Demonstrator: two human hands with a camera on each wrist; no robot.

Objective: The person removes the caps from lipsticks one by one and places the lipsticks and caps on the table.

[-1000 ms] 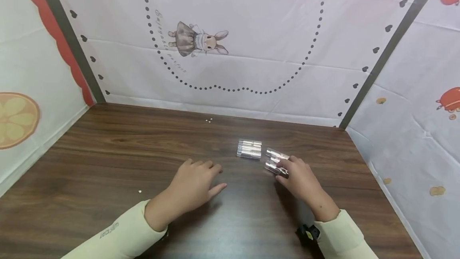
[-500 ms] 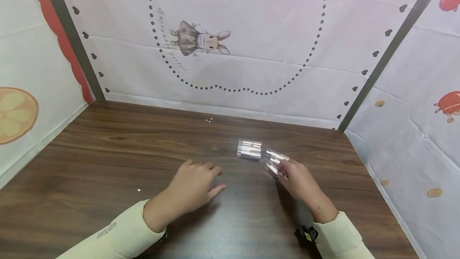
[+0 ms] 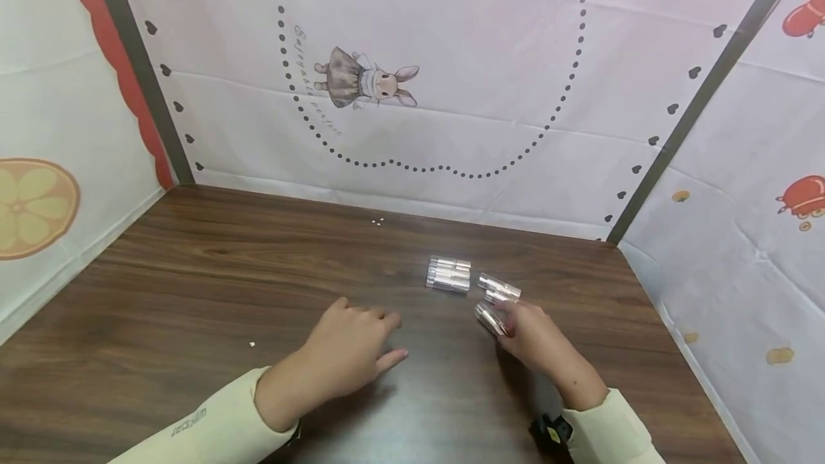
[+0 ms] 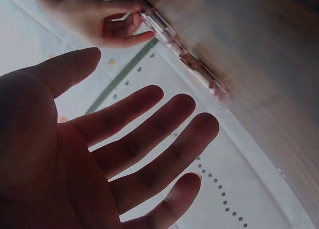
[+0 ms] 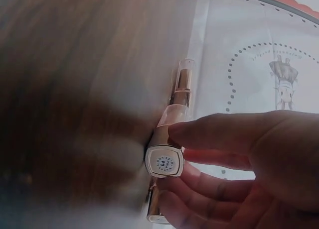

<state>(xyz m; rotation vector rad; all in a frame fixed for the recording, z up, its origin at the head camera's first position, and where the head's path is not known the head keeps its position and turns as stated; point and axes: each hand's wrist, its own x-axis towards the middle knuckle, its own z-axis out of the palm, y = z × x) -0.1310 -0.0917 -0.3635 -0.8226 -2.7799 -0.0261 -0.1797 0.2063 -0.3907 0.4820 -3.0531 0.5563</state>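
Note:
My right hand [image 3: 538, 331] pinches a lipstick [image 3: 490, 319] with a clear cap and shiny metallic base, low over the table. In the right wrist view, the thumb lies along this lipstick's side, and its squarish base end [image 5: 164, 161] carries a round label reading 04. Just beyond it, two more lipsticks [image 3: 499, 286] lie side by side, the nearer partly hidden by the fingers. To their left lies a neat row of lipsticks [image 3: 449, 274]. My left hand [image 3: 348, 339] hovers over the table, holding nothing, its fingers spread in the left wrist view.
A dark wood-grain table [image 3: 225, 271] carries everything. Small white bits [image 3: 377, 221] lie near its back edge, and another white bit [image 3: 252, 344] lies left of the left hand. A printed white cloth [image 3: 451, 92] rises behind, with more cloth at both sides.
The right hand has drawn the nearest lipstick slightly toward the person, turning it and widening the gap to the two others. The left hand stays about where it was; the head view shifts slightly.

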